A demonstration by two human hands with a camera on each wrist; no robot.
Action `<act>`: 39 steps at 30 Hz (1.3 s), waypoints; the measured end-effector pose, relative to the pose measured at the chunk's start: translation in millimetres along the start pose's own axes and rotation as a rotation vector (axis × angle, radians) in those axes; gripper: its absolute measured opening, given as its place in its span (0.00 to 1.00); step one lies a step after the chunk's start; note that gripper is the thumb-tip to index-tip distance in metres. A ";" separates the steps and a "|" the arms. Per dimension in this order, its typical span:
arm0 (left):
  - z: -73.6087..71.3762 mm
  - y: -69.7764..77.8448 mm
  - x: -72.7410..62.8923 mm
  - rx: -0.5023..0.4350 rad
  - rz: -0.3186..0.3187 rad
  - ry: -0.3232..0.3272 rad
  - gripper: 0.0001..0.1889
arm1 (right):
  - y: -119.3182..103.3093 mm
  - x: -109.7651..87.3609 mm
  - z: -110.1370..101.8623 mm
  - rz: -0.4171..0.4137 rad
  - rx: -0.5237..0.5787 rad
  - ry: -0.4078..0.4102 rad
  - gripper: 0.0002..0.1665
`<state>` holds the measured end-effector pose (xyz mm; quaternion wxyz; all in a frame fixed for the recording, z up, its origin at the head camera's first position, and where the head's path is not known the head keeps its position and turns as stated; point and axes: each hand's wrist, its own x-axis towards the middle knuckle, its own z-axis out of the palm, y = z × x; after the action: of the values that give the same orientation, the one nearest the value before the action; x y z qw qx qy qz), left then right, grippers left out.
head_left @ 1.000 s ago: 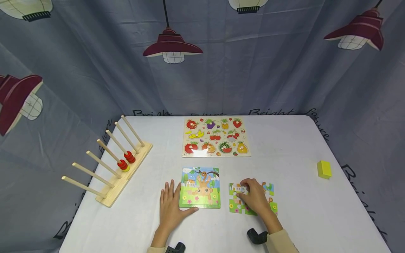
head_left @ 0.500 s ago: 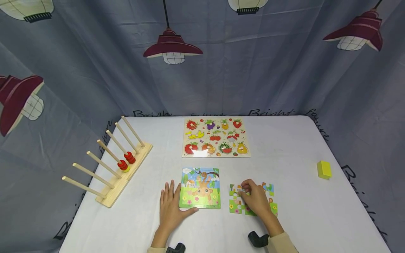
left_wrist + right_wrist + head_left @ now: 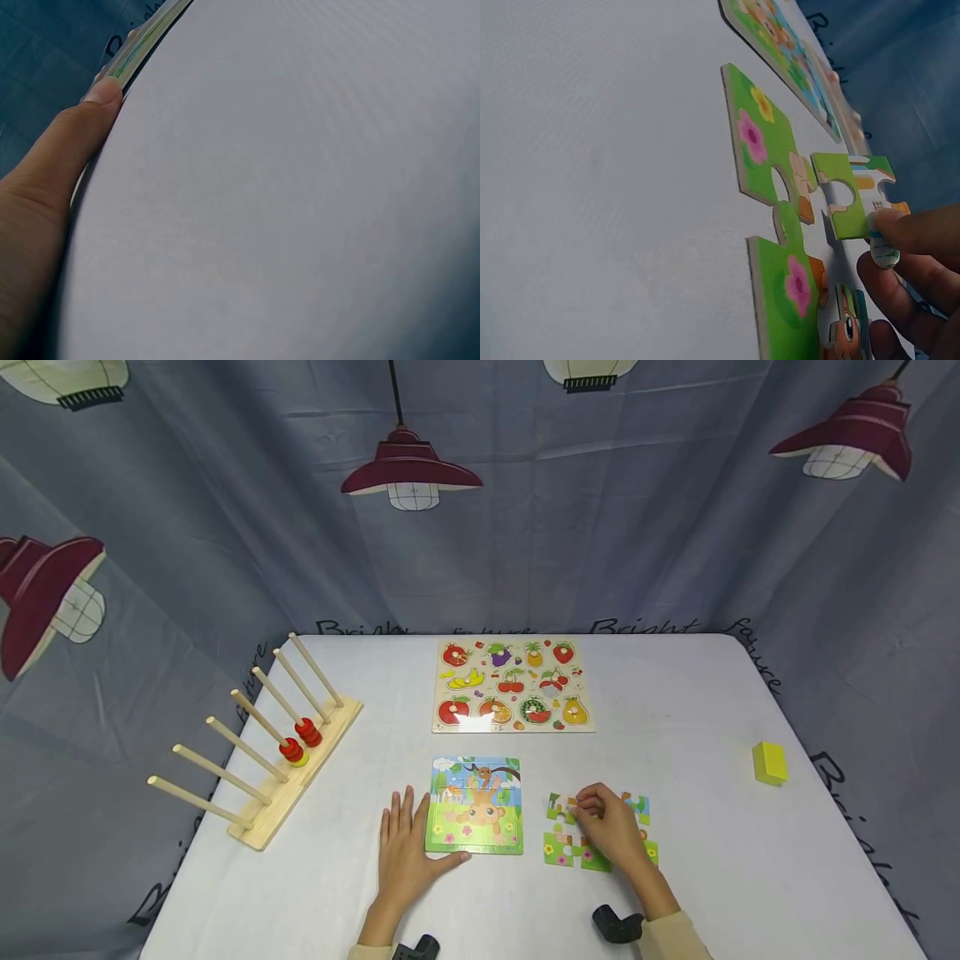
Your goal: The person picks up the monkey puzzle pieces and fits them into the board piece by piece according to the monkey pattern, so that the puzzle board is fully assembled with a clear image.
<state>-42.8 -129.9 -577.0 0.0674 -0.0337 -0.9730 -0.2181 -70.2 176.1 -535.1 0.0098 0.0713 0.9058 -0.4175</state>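
In the head view a monkey jigsaw lies in its square tray. My left hand rests flat on the table left of it, fingers spread, the thumb at the tray's near edge. To the right, loose jigsaw pieces with flowers and green ground lie in a loose block. Over them my right hand pinches one jigsaw piece, green with part of a house, between thumb and fingers. The right wrist view has this piece raised at an angle, a shadow below it. The hand hides several of the other pieces.
A wooden fruit puzzle board lies at the back. Left stands a rack of wooden pegs with red rings on it. A yellow block sits near the right edge of the white table.
My right hand has shifted slightly right, and the pinched piece has come away from the flower pieces below it. The left hand and tray have stayed put.
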 end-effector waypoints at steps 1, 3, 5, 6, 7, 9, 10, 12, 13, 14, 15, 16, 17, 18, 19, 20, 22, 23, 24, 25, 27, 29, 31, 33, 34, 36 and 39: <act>-0.1 0.0 0.1 -0.001 0.000 0.000 0.60 | 0.4 0.3 -0.4 -0.001 0.014 -0.002 0.09; -0.1 0.0 0.2 0.000 0.000 -0.001 0.60 | 1.4 1.0 -1.2 -0.004 0.046 -0.002 0.09; -0.1 -0.2 0.2 0.002 -0.001 -0.004 0.60 | 2.0 1.6 -1.5 -0.005 0.077 -0.005 0.08; -0.1 -0.2 0.2 0.002 -0.002 -0.005 0.60 | 1.9 1.7 -1.5 -0.005 0.097 -0.008 0.09; -0.2 -0.3 0.2 0.004 -0.003 -0.005 0.60 | 1.9 2.0 -1.0 -0.008 0.112 -0.015 0.09; -0.2 -0.4 0.2 0.004 -0.005 -0.007 0.60 | 1.5 2.7 0.6 -0.019 0.128 -0.025 0.09; -0.2 -0.5 0.1 0.002 -0.006 -0.008 0.60 | 0.7 3.1 1.7 -0.025 0.135 -0.031 0.09; -0.1 -0.5 0.2 0.000 -0.005 -0.006 0.60 | -2.2 3.7 4.0 -0.031 0.148 -0.042 0.09; 0.0 -0.7 0.1 0.001 -0.004 -0.004 0.60 | -3.7 4.3 5.7 -0.037 0.147 -0.046 0.09; 0.2 -0.6 0.1 0.000 -0.002 0.000 0.60 | -5.9 4.8 7.2 -0.036 0.149 -0.052 0.09; 0.4 -0.7 0.0 0.000 0.000 0.004 0.60 | -8.5 5.5 8.6 -0.030 0.161 -0.057 0.08; 0.6 -0.6 -0.1 0.000 0.003 0.010 0.60 | -11.1 6.4 10.3 -0.025 0.171 -0.065 0.08; 0.8 -0.6 -0.3 0.002 0.006 0.018 0.60 | -13.9 7.3 12.1 -0.021 0.185 -0.072 0.08; 1.1 -0.6 -0.5 0.001 0.009 0.024 0.59 | -16.7 8.4 13.9 -0.018 0.195 -0.082 0.08; 1.3 -0.5 -0.6 0.002 0.015 0.034 0.59 | -19.6 9.6 16.0 -0.018 0.209 -0.094 0.08; 1.5 -0.5 -0.8 0.001 0.017 0.042 0.59 | -22.7 10.8 18.0 -0.018 0.223 -0.106 0.08; 1.8 -0.4 -1.0 0.001 0.023 0.057 0.59 | -28.8 13.3 23.1 -0.018 0.248 -0.129 0.08; 1.7 -0.4 -1.0 0.002 0.025 0.061 0.59 | -32.0 14.7 26.0 -0.021 0.257 -0.138 0.09; 1.6 -0.5 -1.0 0.003 0.026 0.062 0.59 | -35.1 16.1 29.2 -0.024 0.267 -0.148 0.09; 1.3 -0.5 -0.9 0.004 0.027 0.061 0.59 | -38.4 17.6 32.5 -0.028 0.279 -0.159 0.09; 0.8 -0.7 -0.6 0.004 0.023 0.049 0.59 | -44.8 20.9 39.3 -0.030 0.306 -0.189 0.09; -0.1 -0.7 -0.3 0.004 0.016 0.030 0.59 | -51.6 24.4 45.7 -0.035 0.334 -0.222 0.10; -0.9 -0.5 -0.2 0.002 0.011 0.014 0.59 | -58.1 28.0 51.6 -0.033 0.359 -0.256 0.12; -1.8 0.1 -0.1 0.002 0.007 0.004 0.59 | -63.9 31.8 57.7 -0.029 0.370 -0.286 0.13; -2.5 0.5 -0.2 0.001 0.006 0.000 0.59 | -66.9 33.5 60.6 -0.028 0.370 -0.295 0.14; -3.3 1.1 -0.4 0.004 0.007 -0.002 0.59 | -71.1 36.7 67.1 -0.038 0.359 -0.312 0.14; -4.2 1.6 -0.7 0.010 0.009 -0.002 0.59 | -76.2 39.9 77.3 -0.070 0.332 -0.341 0.14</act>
<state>-41.5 -130.2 -572.7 0.0676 -0.0382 -0.9740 -0.2127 -123.3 73.5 -530.9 0.1361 -0.0311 0.8119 -0.5669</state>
